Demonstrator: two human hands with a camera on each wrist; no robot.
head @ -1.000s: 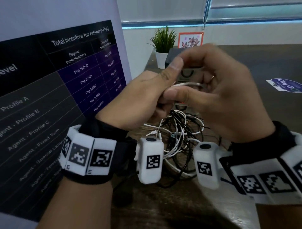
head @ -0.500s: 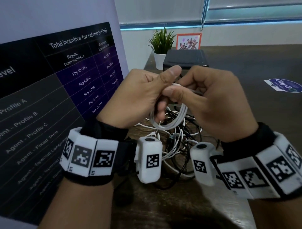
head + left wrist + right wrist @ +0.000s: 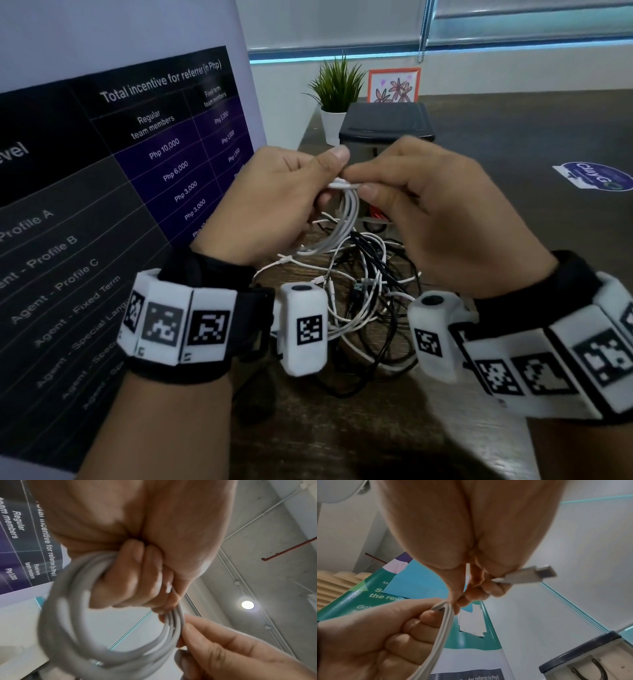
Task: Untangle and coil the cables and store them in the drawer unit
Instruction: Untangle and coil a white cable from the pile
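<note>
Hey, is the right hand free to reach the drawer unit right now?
Probably not yet. The right hand pinches the white cable that the left hand holds coiled. The drawer unit stands just behind, nothing between.

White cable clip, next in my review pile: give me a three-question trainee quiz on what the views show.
1. True or false: the white cable lies flat on the table.
2. Which hand pinches the cable's connector? A) left hand B) right hand
3. Fill in: the tangled cables lie in front of the ____ drawer unit.

Key: 1 false, both hands hold it coiled above the table; 2 B; 3 dark-topped.
</note>
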